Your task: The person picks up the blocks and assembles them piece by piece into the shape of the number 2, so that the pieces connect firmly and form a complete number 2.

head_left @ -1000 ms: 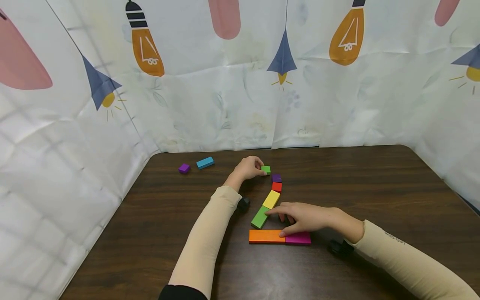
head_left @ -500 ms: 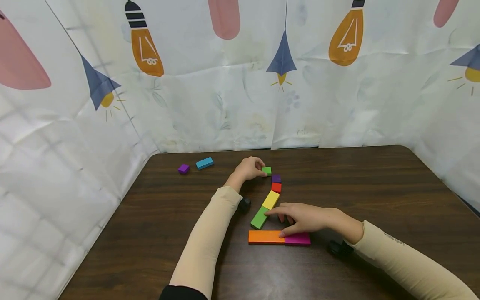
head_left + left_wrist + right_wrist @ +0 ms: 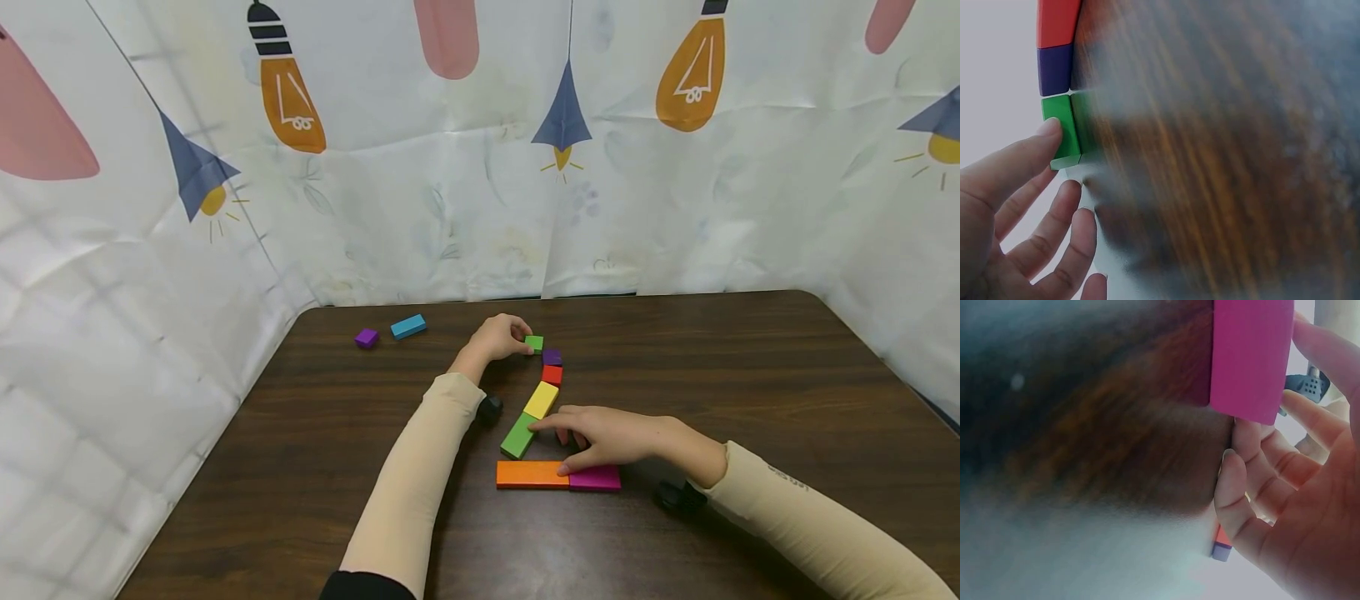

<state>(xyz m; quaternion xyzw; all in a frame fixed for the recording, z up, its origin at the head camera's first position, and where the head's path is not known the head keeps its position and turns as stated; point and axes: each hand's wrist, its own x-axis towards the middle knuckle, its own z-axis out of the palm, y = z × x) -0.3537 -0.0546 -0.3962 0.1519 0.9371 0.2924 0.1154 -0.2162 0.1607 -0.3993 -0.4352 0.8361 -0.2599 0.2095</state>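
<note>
My left hand (image 3: 498, 337) pinches a small green block (image 3: 534, 343) at the far end of a curved row. In the left wrist view, the thumb lies on the green block's face, and a thin gap separates it from the dark purple block (image 3: 1055, 70). Toward me the row continues with a red block (image 3: 552, 375), a yellow block (image 3: 541, 400) and a longer green block (image 3: 517, 437). My right hand (image 3: 607, 433) touches that longer block with the index fingertip. Its thumb rests on the orange block (image 3: 531, 475), by the joint with the magenta block (image 3: 596, 478).
A bright purple block (image 3: 367, 337) and a blue block (image 3: 408, 326) lie apart at the back left of the dark wooden table (image 3: 720, 358). A patterned white curtain (image 3: 450, 208) hangs behind and to the sides.
The left hand has slid the small green block slightly toward me and right, closer to the dark purple block. The right hand stays in place.
</note>
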